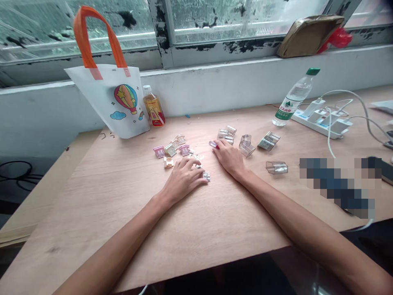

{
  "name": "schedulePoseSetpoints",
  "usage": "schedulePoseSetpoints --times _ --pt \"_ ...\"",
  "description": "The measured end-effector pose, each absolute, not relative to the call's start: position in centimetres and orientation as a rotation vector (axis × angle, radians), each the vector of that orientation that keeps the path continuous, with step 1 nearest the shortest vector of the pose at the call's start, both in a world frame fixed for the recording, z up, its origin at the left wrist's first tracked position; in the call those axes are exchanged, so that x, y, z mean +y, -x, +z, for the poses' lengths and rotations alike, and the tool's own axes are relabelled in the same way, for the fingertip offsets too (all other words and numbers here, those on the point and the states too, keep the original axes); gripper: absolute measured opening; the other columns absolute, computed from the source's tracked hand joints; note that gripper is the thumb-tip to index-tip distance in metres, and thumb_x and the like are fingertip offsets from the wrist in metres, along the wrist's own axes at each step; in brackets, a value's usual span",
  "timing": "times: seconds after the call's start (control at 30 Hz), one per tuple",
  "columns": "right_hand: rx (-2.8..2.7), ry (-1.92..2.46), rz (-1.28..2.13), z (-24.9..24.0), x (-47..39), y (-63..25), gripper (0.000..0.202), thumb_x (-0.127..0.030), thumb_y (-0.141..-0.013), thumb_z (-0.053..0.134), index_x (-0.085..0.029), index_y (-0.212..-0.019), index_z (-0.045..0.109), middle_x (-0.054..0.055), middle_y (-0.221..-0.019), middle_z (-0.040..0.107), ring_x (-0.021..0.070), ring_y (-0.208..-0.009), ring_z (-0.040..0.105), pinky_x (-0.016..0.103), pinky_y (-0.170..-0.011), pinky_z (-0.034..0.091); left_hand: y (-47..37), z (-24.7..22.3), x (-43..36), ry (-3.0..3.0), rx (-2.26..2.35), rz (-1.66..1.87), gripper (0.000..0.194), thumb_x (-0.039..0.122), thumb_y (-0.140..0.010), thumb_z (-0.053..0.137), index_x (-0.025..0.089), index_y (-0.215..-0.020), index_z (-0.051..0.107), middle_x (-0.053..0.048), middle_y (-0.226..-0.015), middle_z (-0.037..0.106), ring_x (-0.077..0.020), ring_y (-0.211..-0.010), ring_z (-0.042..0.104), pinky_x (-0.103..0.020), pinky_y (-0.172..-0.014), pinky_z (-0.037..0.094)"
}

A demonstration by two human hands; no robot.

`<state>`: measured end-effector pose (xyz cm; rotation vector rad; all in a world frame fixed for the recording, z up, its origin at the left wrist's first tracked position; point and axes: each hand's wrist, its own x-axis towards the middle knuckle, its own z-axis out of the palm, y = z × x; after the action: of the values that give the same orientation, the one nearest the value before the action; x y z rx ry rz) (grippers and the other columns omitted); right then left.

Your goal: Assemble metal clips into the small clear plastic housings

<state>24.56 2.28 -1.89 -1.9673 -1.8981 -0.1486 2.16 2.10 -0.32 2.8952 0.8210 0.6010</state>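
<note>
My left hand (186,176) rests low on the wooden table, its thumb and a finger closed about a small silver metal pencil sharpener (206,176). Small white pieces (195,156) lie just beyond its fingertips. My right hand (229,157) is closed, and a small lilac-and-magenta piece (213,144) shows at its fingertips; its kind is unclear. Left of centre are several pink, orange and beige sharpener parts, among them a pink one (159,151) and an orange one (168,162). Clear grey sharpener cases (247,145) lie beyond and right of my right hand.
A white bag with orange handles (104,102) stands at the back left beside an amber drink bottle (154,107). At the back right are a water bottle (291,100) and a power strip (321,119) with cables. One more grey case (276,167) lies near my right forearm.
</note>
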Motion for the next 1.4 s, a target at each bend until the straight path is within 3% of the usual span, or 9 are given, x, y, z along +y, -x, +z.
schedulePoseSetpoints --times 0.17,0.27,0.4,0.57,1.13,1.4 --pt "-2.001 2.006 -0.045 -0.6 1.3 -24.6 0.032 -0.036 -0.106 0.044 -0.021 -0.118 0.068 0.012 -0.124 0.065 0.0230 -0.084 0.069 0.031 -0.062 0.043 -2.0 -0.5 2.1 -2.924 0.804 0.630 0.039 0.050 -0.091 0.069 0.021 -0.116 0.068 -0.010 -0.130 0.066 -0.0285 -0.120 0.054 -0.045 -0.101 0.042" --pt "-2.049 1.779 0.019 0.2 0.2 -25.4 0.027 -0.034 -0.105 0.048 -0.022 -0.103 0.071 0.009 -0.113 0.067 0.0197 -0.078 0.068 0.030 -0.062 0.043 -1.8 -0.4 2.0 -2.925 0.753 0.637 0.036 0.047 -0.096 0.064 0.020 -0.120 0.066 -0.009 -0.127 0.068 -0.0272 -0.119 0.055 -0.045 -0.102 0.040" --pt "-1.646 1.264 0.092 0.1 -1.3 -26.3 0.018 -0.037 -0.102 0.056 -0.022 -0.110 0.062 0.006 -0.102 0.070 0.0159 -0.073 0.066 0.029 -0.062 0.050 -1.8 -0.3 1.9 -2.910 0.745 0.594 0.027 0.041 -0.101 0.056 0.021 -0.114 0.067 -0.008 -0.123 0.069 -0.0261 -0.118 0.055 -0.044 -0.102 0.039" --pt "-1.179 0.941 0.465 -0.6 -2.8 -24.4 0.017 -0.039 -0.103 0.054 -0.025 -0.111 0.050 0.002 -0.088 0.071 0.0132 -0.065 0.064 0.023 -0.046 0.048 -2.0 -0.4 2.0 -2.878 0.818 0.576 0.025 0.041 -0.101 0.058 0.020 -0.110 0.068 -0.007 -0.121 0.070 -0.0257 -0.116 0.056 -0.044 -0.102 0.038" --pt "-1.288 0.900 0.623 -1.1 -3.5 -22.6 0.015 -0.035 -0.103 0.056 -0.026 -0.113 0.050 0.001 -0.092 0.071 0.0126 -0.070 0.065 0.024 -0.050 0.053 -2.2 -0.5 2.0 -2.836 0.813 0.562 0.025 0.041 -0.100 0.059 0.020 -0.112 0.068 -0.007 -0.121 0.070 -0.0247 -0.117 0.057 -0.042 -0.102 0.039" --pt "-1.518 0.925 0.634 -0.2 -4.1 -22.8 0.021 -0.033 -0.105 0.049 -0.026 -0.124 0.056 0.004 -0.108 0.071 0.0143 -0.089 0.067 0.026 -0.063 0.054 -2.2 -0.4 1.9 -2.830 0.820 0.544 0.025 0.041 -0.100 0.059 0.020 -0.112 0.068 -0.007 -0.121 0.070 -0.0247 -0.118 0.058 -0.043 -0.102 0.040"
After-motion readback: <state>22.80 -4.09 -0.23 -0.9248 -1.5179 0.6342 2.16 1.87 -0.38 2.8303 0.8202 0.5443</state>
